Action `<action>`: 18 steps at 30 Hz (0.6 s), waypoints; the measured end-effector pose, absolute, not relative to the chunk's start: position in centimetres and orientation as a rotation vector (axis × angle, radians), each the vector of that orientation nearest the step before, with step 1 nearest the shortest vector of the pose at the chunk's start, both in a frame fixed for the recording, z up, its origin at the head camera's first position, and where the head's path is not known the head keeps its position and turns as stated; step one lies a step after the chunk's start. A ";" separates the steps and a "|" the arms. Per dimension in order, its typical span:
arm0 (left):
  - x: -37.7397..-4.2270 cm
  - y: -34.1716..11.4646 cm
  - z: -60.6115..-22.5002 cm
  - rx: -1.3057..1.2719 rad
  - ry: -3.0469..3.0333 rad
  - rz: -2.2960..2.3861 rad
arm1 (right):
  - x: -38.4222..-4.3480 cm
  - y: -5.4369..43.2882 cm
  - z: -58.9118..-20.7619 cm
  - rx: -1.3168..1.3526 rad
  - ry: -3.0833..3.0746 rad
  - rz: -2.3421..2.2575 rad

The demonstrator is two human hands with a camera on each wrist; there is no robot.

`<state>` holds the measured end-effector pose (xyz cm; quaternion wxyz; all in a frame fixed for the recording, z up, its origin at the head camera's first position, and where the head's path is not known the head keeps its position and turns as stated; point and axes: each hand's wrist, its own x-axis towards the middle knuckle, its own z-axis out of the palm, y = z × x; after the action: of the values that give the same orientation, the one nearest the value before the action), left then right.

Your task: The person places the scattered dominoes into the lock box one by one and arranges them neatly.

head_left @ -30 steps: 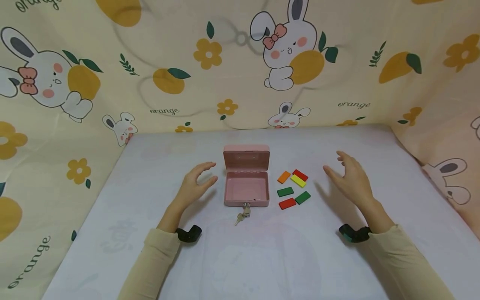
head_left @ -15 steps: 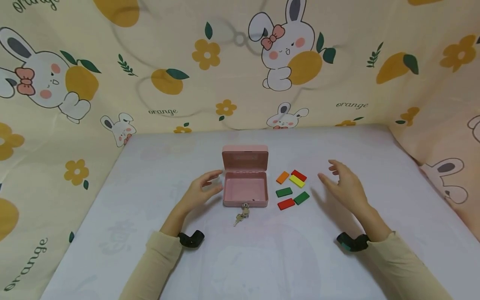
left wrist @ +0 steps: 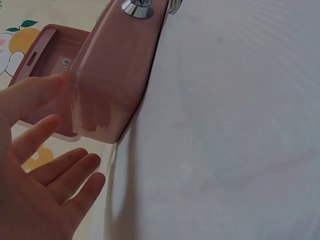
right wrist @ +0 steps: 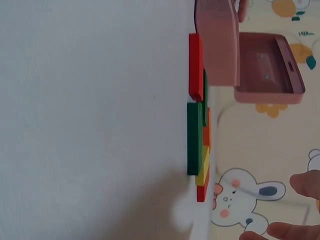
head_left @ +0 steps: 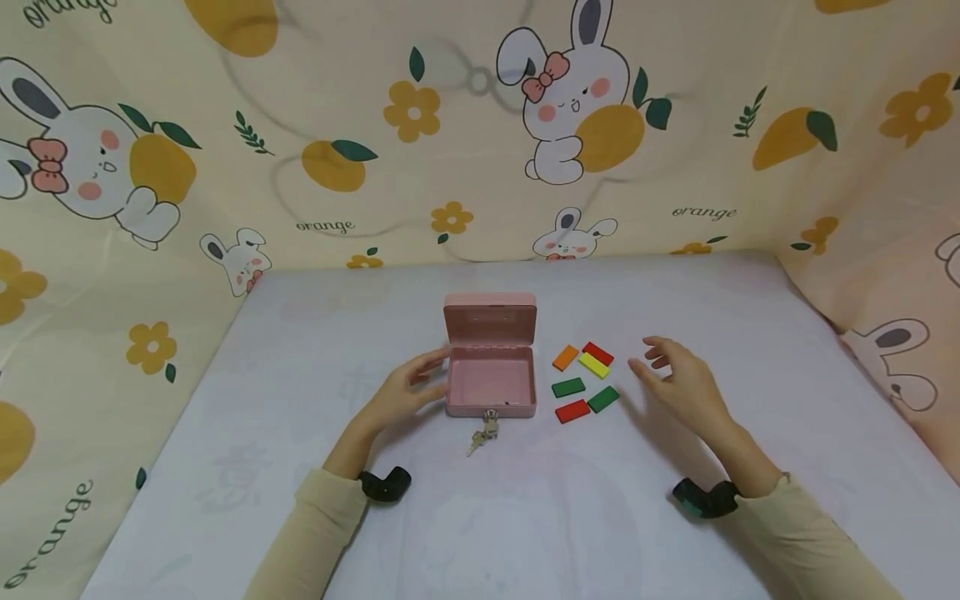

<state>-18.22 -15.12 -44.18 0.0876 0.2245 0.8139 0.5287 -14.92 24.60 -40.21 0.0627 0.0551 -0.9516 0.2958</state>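
A pink metal cash box [head_left: 491, 382] stands on the table with its lid [head_left: 491, 320] raised and a bare inside. Keys [head_left: 483, 432] hang from the lock at its front. My left hand [head_left: 402, 392] is at the box's left wall, its fingers spread; in the left wrist view the thumb [left wrist: 42, 92] overlaps the box's edge. To the right of the box lie several flat coloured blocks: orange [head_left: 566, 357], yellow [head_left: 594, 365], two green [head_left: 603, 399] and two red [head_left: 573, 411]. Beyond them, my right hand [head_left: 684, 385] hovers with relaxed fingers, holding nothing.
A white cloth [head_left: 480, 525] covers the table. Behind it and along both sides hangs a cream curtain [head_left: 450, 150] printed with rabbits and oranges. Black straps with camera mounts [head_left: 386, 484] sit on both wrists.
My left hand has moved right, up to the box's left wall. My right hand has come left and a little nearer, closer to the blocks. Box and blocks have stayed put.
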 end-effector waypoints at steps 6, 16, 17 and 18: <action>-18.2 -14.9 -44.1 0.684 2.400 1.550 | -14.5 24.1 -40.3 0.165 -2.896 0.960; -18.4 -14.9 -44.5 0.679 2.382 1.544 | -14.2 23.9 -40.9 0.113 -2.954 1.091; -18.5 -15.0 -44.6 0.682 2.383 1.538 | -14.2 23.9 -41.0 0.112 -2.962 1.105; -18.5 -15.0 -44.6 0.689 2.383 1.534 | -14.2 23.9 -41.0 0.109 -2.972 1.121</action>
<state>-18.49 -14.98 -44.63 0.1120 0.2346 0.8119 0.5227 -14.15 23.94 -41.01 -0.0185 0.0344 -0.9350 0.3526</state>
